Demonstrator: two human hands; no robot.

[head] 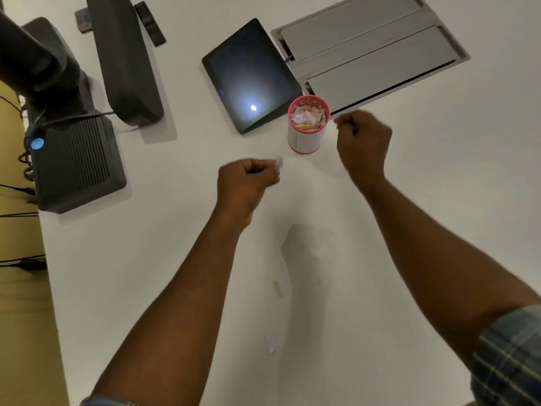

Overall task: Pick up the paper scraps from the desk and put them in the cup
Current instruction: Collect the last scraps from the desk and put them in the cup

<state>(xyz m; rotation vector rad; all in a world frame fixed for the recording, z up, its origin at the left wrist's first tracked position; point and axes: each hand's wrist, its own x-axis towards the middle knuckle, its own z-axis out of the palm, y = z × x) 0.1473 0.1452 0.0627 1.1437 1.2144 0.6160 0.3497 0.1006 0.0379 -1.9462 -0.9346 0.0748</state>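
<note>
White desk [439,177] fills most of the frame. Cup [307,126], white wall with red rim and red base, stands upright just above frame center, already holding a heap of white and yellowish paper scraps [306,117].

Left hand [246,183] at center, fingers curled, pinching a small pale scrap [278,163] at its fingertips; scrap is blurred, shape unclear. It sits below and left of the cup, near but apart from it.

Right hand [363,142] just right of the cup, level with its rim, fingers curled in a loose fist. Fingertips close to the rim without clearly touching. Cannot tell if it holds anything; blur hides the fingertips.

Loose scraps on the desk in the lower middle: a yellowish strip [278,289] between the forearms, and a white sliver [271,344] further down. Both faint against the white surface.

Plaid sleeve [509,358] rolled up at lower right.

Dark tablet [251,76] lies flat, upper center, its near corner just beside the cup, a ceiling light reflected on the screen. Grey cable hatch [369,48] set in the desk at upper right. Dark ribbed box [76,162] with a blue light at left edge, cables trailing off it. Dark speaker bar [123,54] upper left, a remote [150,23] beside it.
</note>
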